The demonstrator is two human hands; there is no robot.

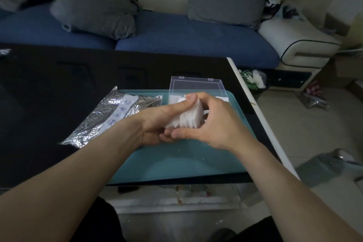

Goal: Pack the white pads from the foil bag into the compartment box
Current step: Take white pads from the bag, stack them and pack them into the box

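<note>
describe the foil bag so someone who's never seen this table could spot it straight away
Start at the teal tray on the dark table. At the tray's far left corner, partly on the tray and partly on the table, lies the foil bag, flat and crinkled. It is the only shiny silver thing there, with a white strip of round symbols printed along it, unlike the clear plastic box to its right.

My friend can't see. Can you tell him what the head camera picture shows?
Two hands, left and right, hold a stack of white pads over a teal tray. Behind them stands a clear box with its lid up; a foil bag lies to the left.
</note>
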